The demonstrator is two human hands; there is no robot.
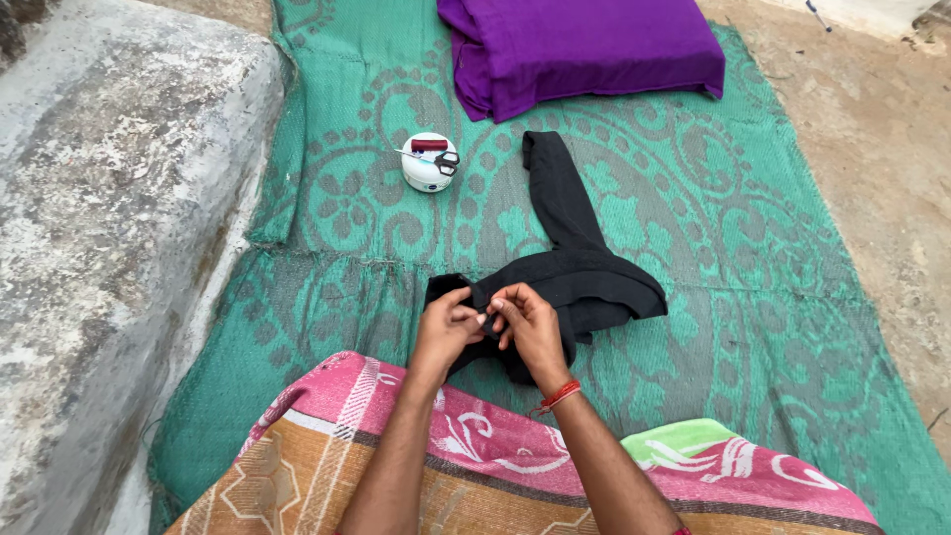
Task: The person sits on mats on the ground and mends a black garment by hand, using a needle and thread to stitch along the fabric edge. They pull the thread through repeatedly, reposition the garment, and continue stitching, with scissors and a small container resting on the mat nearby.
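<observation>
Pinching black cloth, both hands' grips sit near white tin, scissors, purple cushion.

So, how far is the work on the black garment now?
Set out already: scissors on a white round container. In hand: both hands, left hand and right hand, pinch one edge of the black garment. Left: no finished stitching visible; most cloth lies untouched on the green mat.

Lighting: soft, even daylight, bright, with no glare. Shadows: faint, thin ones beside the white round container and under the purple cushion beyond it. Focus: sharp throughout. Distortion: slight wide-angle stretch at frame edges, far from the container.
</observation>
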